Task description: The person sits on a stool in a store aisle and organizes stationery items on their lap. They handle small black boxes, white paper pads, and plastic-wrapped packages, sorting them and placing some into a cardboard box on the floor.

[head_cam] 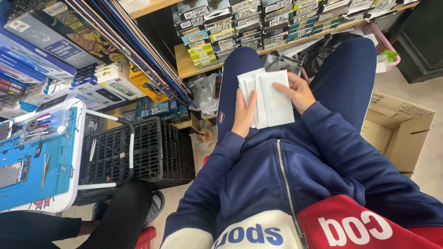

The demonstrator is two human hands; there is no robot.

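Premises: a small phone-accessory and repair shop. Wooden shelves (184,64) at twelve o'clock carry dense stacks of flat, hand-labelled packets (258,23). Boxed screen protectors (50,46) crowd ten o'clock. A blue repair mat (32,166) with small tools lies at nine o'clock, beside a black plastic crate (152,152).

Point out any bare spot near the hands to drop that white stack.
Both hands, left hand and right hand, hold the white packets over the lap. Free: floor strip between right leg and cardboard box. Crowded: shelf, black crate, blue mat.
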